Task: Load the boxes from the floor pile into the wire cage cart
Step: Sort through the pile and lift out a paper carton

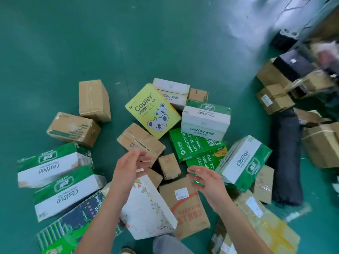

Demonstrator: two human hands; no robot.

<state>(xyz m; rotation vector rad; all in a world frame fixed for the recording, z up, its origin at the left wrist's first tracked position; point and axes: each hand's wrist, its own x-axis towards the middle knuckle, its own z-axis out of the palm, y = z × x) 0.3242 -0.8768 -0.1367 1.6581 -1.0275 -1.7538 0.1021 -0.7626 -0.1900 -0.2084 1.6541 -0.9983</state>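
Note:
A pile of boxes lies on the green floor. My left hand [130,167] hovers open above a brown carton [140,141], holding nothing. My right hand [207,180] is open too, palm turned inward, over a flat brown box with a red print [185,204]. Between and around them lie a small brown box [169,165], a white floral box [146,208], a yellow Copier box [153,110], green office paper packs [192,143] and green-and-white Cestbon cartons [242,162]. The wire cage cart [311,74] stands blurred at the right edge with boxes in it.
Two Cestbon cartons [53,164] and two brown boxes [94,99] lie to the left. A dark bag [285,154] lies on the floor at the right beside more brown cartons [321,143]. Open green floor [110,33] stretches beyond the pile.

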